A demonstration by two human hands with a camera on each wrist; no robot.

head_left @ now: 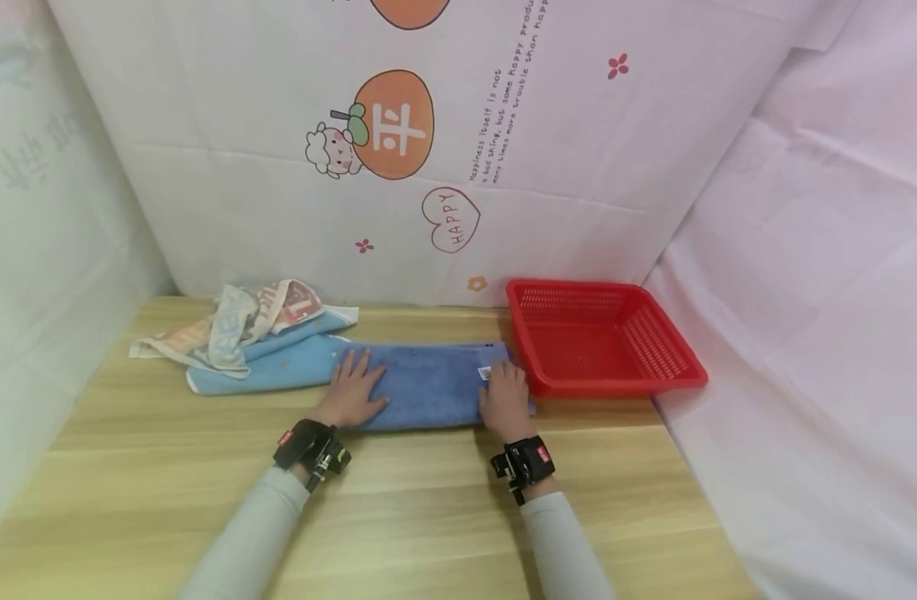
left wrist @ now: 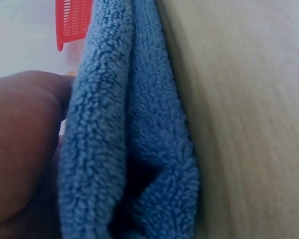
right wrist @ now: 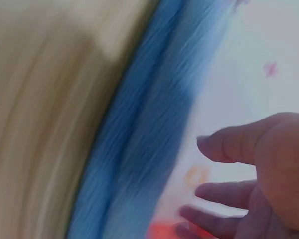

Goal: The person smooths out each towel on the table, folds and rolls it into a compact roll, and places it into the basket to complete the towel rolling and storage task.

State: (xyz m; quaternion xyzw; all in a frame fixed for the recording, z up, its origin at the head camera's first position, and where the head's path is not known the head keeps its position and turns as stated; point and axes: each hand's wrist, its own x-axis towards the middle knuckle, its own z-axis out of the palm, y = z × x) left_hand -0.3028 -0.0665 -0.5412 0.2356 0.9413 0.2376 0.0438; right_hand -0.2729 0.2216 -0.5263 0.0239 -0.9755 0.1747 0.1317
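A folded blue towel (head_left: 428, 387) lies lengthwise on the table, its layered edge showing in the left wrist view. My left hand (head_left: 349, 395) rests on the towel's left end with the fingers spread out. At the towel's right end, near the white label (head_left: 484, 373), is my right hand (head_left: 507, 402). In the right wrist view its thumb and fingers stand apart with nothing between them, beside the blurred towel edge (right wrist: 139, 134).
A red plastic basket (head_left: 593, 387) stands just right of the towel. To the left lie a light blue towel (head_left: 293, 364) and a crumpled printed cloth (head_left: 237, 321). White printed sheets (head_left: 548, 242) hang behind the wooden table (head_left: 421, 517) and along both sides.
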